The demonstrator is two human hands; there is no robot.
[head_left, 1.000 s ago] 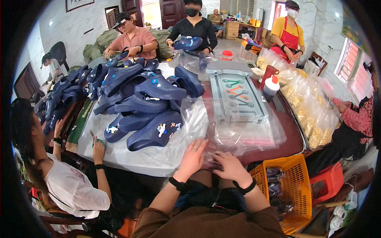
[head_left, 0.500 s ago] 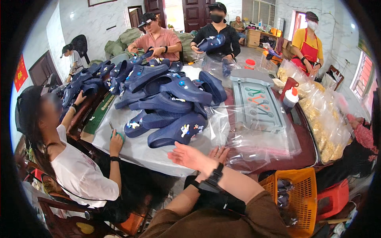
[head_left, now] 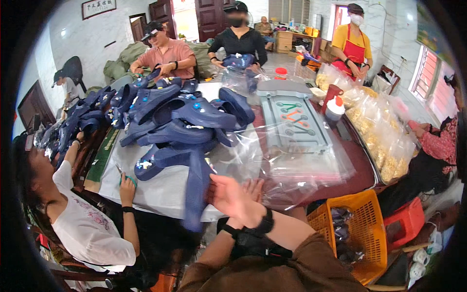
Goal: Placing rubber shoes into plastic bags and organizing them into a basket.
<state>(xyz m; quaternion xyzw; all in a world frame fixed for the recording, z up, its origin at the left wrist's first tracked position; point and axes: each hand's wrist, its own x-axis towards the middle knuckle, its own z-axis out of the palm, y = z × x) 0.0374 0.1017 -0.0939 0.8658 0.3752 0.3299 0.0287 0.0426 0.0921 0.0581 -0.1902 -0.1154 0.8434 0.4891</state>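
My right hand [head_left: 232,195] reaches left across my body, a black band on its wrist. Its fingers go behind a dark blue clog [head_left: 197,192] that hangs blurred and upright over the table's near edge, so it seems to grip it. My left hand [head_left: 253,187] lies behind the right one, fingers apart, on clear plastic bags [head_left: 301,170]. A big heap of blue clogs [head_left: 180,121] with small charms covers the table's left half.
A grey tray with coloured tools [head_left: 294,119] lies on the bags. An orange basket [head_left: 362,228] and red stool [head_left: 411,221] stand at my right. A seated person in white [head_left: 87,228] is at my left; others work around the table [head_left: 160,194].
My right hand has swung left from the plastic bags to the clog pile and a clog now hangs at the table's edge. My view has turned left and moved closer.
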